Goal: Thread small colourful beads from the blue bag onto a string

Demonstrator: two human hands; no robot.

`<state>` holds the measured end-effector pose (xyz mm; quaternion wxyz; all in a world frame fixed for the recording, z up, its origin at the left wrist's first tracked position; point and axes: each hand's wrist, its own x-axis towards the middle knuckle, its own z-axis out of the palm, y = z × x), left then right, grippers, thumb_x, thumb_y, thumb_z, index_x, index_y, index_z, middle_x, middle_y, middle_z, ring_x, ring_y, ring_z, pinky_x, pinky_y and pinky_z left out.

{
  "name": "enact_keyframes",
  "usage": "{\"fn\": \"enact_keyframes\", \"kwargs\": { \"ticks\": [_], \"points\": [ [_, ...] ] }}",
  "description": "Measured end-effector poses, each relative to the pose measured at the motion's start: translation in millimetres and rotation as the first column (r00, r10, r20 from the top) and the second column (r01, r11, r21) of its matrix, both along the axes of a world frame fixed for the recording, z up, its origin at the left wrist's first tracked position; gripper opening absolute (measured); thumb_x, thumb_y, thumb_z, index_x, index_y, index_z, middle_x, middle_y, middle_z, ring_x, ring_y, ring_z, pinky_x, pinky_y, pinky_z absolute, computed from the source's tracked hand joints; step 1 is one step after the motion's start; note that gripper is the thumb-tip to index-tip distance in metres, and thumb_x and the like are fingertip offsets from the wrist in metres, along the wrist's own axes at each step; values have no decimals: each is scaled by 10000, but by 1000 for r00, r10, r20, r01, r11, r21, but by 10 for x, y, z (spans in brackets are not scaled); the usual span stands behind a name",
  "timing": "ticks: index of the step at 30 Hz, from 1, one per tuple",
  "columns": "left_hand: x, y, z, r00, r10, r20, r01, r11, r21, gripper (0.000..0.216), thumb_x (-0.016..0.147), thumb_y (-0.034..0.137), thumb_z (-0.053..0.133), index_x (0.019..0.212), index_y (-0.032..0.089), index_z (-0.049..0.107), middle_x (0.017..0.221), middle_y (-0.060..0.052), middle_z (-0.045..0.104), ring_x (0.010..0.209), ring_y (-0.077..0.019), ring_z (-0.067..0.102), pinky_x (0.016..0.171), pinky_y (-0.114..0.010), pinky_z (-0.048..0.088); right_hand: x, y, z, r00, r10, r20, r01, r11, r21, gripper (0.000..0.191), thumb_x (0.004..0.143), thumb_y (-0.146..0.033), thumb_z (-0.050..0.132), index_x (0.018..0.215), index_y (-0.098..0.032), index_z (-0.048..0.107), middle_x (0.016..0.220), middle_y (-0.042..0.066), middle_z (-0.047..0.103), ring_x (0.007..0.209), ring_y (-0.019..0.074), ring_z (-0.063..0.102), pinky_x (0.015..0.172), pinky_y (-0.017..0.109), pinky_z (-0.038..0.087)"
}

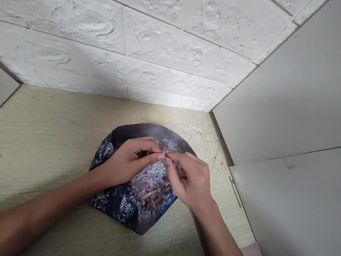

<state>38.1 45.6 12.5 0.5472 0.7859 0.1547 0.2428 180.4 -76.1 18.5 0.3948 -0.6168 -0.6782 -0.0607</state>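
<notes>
Multicoloured beads (pixel 153 184), mostly clear, pale pink and white with a few red, blue and yellow ones, fill an open dark blue bag (pixel 128 208) printed with white roses. The bag sits on a pale, wood-grained worktop (pixel 52 132), its dark grey inner lining showing around the far rim.

Above the beads, the left hand (pixel 128 158) and right hand (pixel 189 178) meet tip to tip. On each, the thumb and forefinger are pinched together, leaving next to no gap between the fingers at their ends; whatever they grip is too small to identify.

Beyond the bag to the right, fine tangled thread (pixel 205 137) lies loosely on the worktop. White brick-patterned wall (pixel 150 57) rises behind, with a pale grey panel (pixel 297 88) along the right side.
</notes>
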Motion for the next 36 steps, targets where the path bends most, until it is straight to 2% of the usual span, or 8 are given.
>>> {"fn": "enact_keyframes", "kwargs": {
  "ticks": [7, 13, 20, 25, 28, 32, 34, 36],
  "points": [
    [1, 3, 2, 999, -28, -17, 28, 1000, 0, 220, 906, 287, 543, 745, 159, 622, 760, 6, 567, 733, -110, 536, 691, -245, 412, 6, 6, -8, 999, 37, 24, -37, 999, -21, 101, 858, -113, 573, 925, -117, 649, 666, 9, 637, 531, 109, 445, 512, 266, 370],
    [-14, -5, 18, 997, -58, -44, 58, 998, -1, 269, 936, 292, 484, 706, 158, 526, 733, 23, 489, 707, -100, 472, 672, -238, 384, 24, 1, -26, 997, 76, 18, -75, 997, -28, 132, 866, -91, 563, 961, -131, 645, 767, 16, 689, 572, 117, 482, 570, 275, 423],
    [-25, -34, 28, 992, -80, -94, 72, 994, -87, 268, 951, 328, 446, 740, 167, 479, 643, 53, 416, 599, -77, 387, 551, -206, 336, 15, 8, -13, 998, 61, 14, -60, 998, -35, 147, 872, -137, 584, 1001, -116, 650, 710, 18, 673, 558, 114, 490, 565, 265, 431],
    [-39, -46, 54, 986, -125, -106, 112, 986, -125, 265, 955, 339, 429, 761, 165, 480, 641, 49, 424, 583, -76, 389, 524, -203, 346, 12, 8, -15, 998, 56, -16, -57, 998, -14, 87, 881, -166, 576, 925, -145, 648, 658, 3, 629, 559, 112, 495, 554, 255, 418],
    [-51, -72, 34, 998, -63, -21, 60, 992, -107, 236, 971, 314, 397, 786, 179, 453, 619, 49, 458, 563, -80, 434, 541, -217, 389, 7, 8, -11, 999, 2, -42, -3, 1000, -13, 93, 875, -162, 563, 945, -151, 624, 665, 1, 600, 589, 117, 507, 561, 255, 418],
    [-42, -135, -29, 967, 109, 231, -80, 988, -130, 155, 985, 283, 342, 871, 203, 410, 769, -3, 584, 607, -100, 575, 591, -267, 505, -5, 18, 11, 994, -77, -78, 78, 997, 6, 54, 849, -145, 550, 892, -174, 562, 702, 6, 554, 653, 136, 505, 614, 283, 433],
    [-27, -168, -56, 932, 200, 303, -182, 980, -86, 100, 981, 265, 347, 910, 212, 394, 983, -67, 633, 802, -146, 654, 710, -330, 559, -10, 25, 21, 992, -94, -90, 95, 995, 12, 64, 830, -131, 539, 864, -185, 535, 757, 24, 561, 721, 153, 525, 655, 302, 449],
    [-10, -190, -73, 902, 238, 359, -258, 966, 9, 50, 971, 223, 365, 929, 218, 392, 1238, -107, 585, 1065, -196, 624, 887, -418, 536, -14, 28, 27, 988, -121, -96, 124, 992, 19, 73, 807, -127, 532, 826, -192, 508, 809, 45, 565, 784, 174, 536, 695, 326, 459]
  ]
}}
